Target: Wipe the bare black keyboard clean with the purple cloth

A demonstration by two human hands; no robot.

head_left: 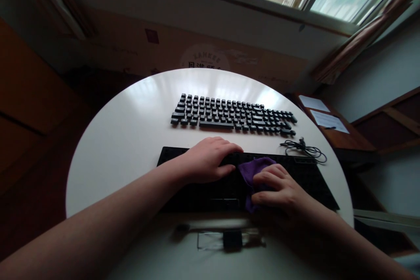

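Note:
A black keyboard base (308,179) without keycaps lies across the near half of the white round table. My left hand (208,159) rests flat on its left middle, fingers stretched toward the far edge and thumb apart. In my right hand (278,186) is a bunched purple cloth (254,170), pressed against the base right of centre. Beyond the base, loose black keycaps (216,113) stand in rows in keyboard layout. A coiled black cable (306,148) touches the base's far right side.
Near me on the table (108,140) lie a blurred brush-like stick (216,226) and a wire tool with a black middle (232,239), probably a keycap puller. To the right, a wooden desk (348,140) holds papers (330,121) and a pen. Windows are behind.

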